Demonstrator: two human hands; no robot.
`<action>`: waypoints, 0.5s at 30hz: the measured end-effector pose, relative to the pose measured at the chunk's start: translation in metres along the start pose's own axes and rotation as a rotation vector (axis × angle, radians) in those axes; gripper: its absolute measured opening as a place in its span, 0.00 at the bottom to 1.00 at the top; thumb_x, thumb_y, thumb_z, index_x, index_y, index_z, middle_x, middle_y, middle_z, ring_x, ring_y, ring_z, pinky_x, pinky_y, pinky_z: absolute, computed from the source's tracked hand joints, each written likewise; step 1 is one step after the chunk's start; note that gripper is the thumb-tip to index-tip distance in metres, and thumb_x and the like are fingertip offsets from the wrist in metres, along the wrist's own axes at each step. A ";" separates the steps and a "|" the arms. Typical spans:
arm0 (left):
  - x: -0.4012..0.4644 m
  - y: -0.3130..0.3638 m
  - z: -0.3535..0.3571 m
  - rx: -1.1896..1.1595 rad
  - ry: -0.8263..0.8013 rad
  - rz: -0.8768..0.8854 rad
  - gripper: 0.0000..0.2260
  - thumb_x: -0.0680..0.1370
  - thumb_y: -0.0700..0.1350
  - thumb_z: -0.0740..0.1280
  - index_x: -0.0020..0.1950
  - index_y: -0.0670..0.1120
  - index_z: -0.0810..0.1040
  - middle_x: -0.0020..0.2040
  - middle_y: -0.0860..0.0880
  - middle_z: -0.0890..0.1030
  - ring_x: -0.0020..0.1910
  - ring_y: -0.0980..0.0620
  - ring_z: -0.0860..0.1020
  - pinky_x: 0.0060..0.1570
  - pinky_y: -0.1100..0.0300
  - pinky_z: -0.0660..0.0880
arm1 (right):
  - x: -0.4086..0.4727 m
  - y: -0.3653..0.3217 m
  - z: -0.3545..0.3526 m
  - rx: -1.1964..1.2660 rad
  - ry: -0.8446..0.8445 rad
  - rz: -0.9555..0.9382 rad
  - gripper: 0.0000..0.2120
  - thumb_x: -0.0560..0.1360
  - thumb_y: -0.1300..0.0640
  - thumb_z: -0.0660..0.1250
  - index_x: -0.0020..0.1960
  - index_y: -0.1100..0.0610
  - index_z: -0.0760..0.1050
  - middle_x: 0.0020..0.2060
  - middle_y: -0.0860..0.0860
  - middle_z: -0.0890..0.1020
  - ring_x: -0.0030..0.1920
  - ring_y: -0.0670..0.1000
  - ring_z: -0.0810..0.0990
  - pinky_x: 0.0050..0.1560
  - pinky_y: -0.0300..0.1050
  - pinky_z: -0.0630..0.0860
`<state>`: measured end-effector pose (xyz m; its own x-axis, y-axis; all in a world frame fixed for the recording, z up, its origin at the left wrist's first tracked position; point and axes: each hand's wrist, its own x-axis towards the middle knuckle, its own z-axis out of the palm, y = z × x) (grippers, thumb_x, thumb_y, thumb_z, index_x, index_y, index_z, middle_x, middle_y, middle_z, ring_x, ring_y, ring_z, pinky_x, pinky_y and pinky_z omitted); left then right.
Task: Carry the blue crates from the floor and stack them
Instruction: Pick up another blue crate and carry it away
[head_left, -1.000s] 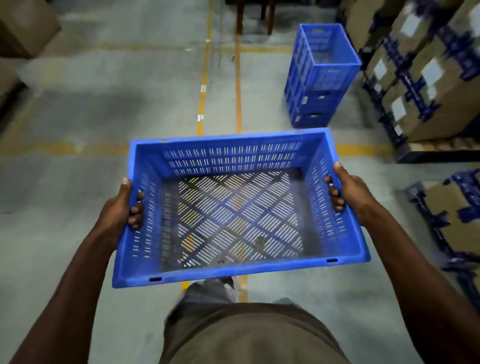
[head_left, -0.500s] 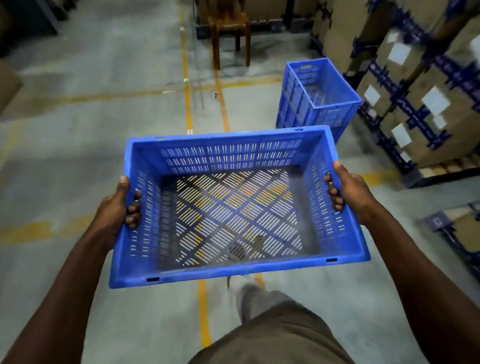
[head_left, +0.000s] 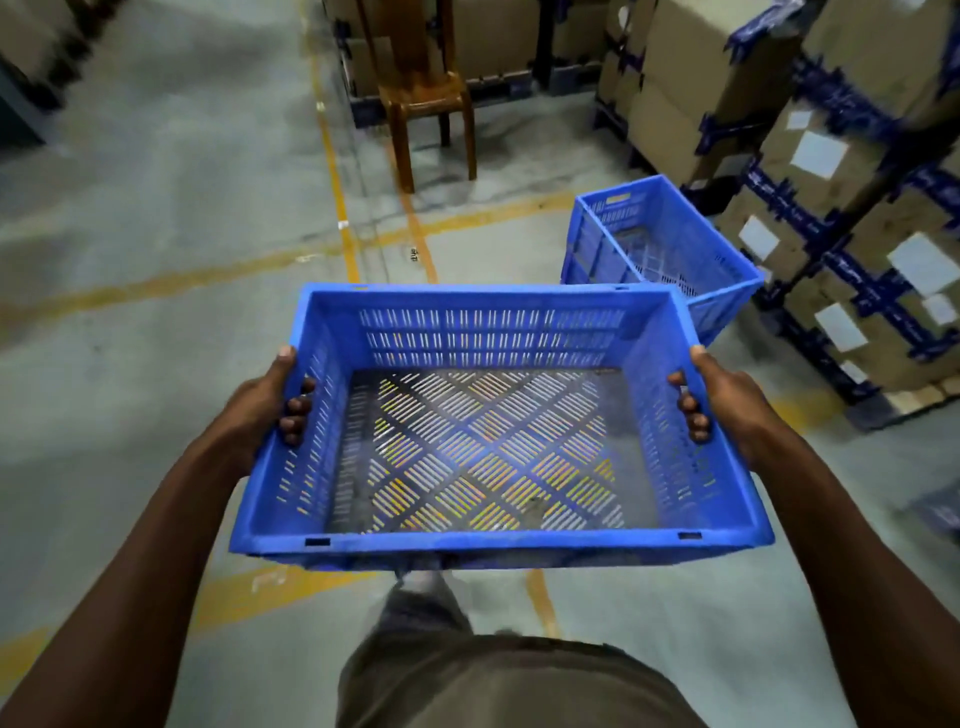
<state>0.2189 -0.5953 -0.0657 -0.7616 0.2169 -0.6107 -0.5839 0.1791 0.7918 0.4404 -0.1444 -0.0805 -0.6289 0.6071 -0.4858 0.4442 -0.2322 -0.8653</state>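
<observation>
I carry an empty blue slotted crate (head_left: 493, 332) level in front of me at waist height. My left hand (head_left: 262, 402) grips its left side wall, fingers hooked through the handle slot. My right hand (head_left: 719, 397) grips the right wall the same way. Ahead to the right a stack of blue crates (head_left: 675, 244) stands on the floor; the held crate hides its near lower corner.
Taped cardboard boxes on pallets (head_left: 841, 218) line the right side close behind the stack. A brown wooden chair (head_left: 426, 98) stands straight ahead by more boxes. Yellow lines (head_left: 332, 171) cross the grey concrete floor. My leg (head_left: 415, 603) shows below the crate.
I have walked forward with the crate. The stack of blue crates has come closer and lower on the right, and the chair has come into full view. Both grips are unchanged.
</observation>
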 end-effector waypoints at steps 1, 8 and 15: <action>0.029 0.014 0.000 0.011 -0.017 0.005 0.23 0.79 0.67 0.58 0.45 0.46 0.71 0.25 0.53 0.64 0.18 0.57 0.60 0.19 0.67 0.61 | 0.019 -0.007 0.010 0.007 0.018 0.003 0.23 0.82 0.38 0.59 0.49 0.59 0.76 0.28 0.53 0.68 0.19 0.48 0.63 0.21 0.36 0.62; 0.222 0.133 0.022 0.117 -0.113 0.035 0.22 0.80 0.65 0.59 0.46 0.46 0.72 0.26 0.52 0.65 0.18 0.56 0.61 0.19 0.66 0.61 | 0.132 -0.061 0.078 0.095 0.180 0.034 0.24 0.81 0.36 0.59 0.48 0.58 0.74 0.29 0.52 0.67 0.20 0.48 0.63 0.22 0.38 0.61; 0.352 0.269 0.098 0.234 -0.271 0.098 0.23 0.79 0.66 0.59 0.47 0.46 0.74 0.27 0.52 0.65 0.19 0.56 0.61 0.20 0.67 0.61 | 0.200 -0.130 0.083 0.203 0.371 0.029 0.24 0.81 0.36 0.58 0.48 0.58 0.73 0.29 0.53 0.67 0.21 0.49 0.62 0.21 0.40 0.61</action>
<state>-0.1788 -0.3766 -0.0691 -0.6903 0.4846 -0.5372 -0.4077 0.3529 0.8422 0.2036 -0.0560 -0.0761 -0.3290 0.8218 -0.4653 0.3003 -0.3761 -0.8766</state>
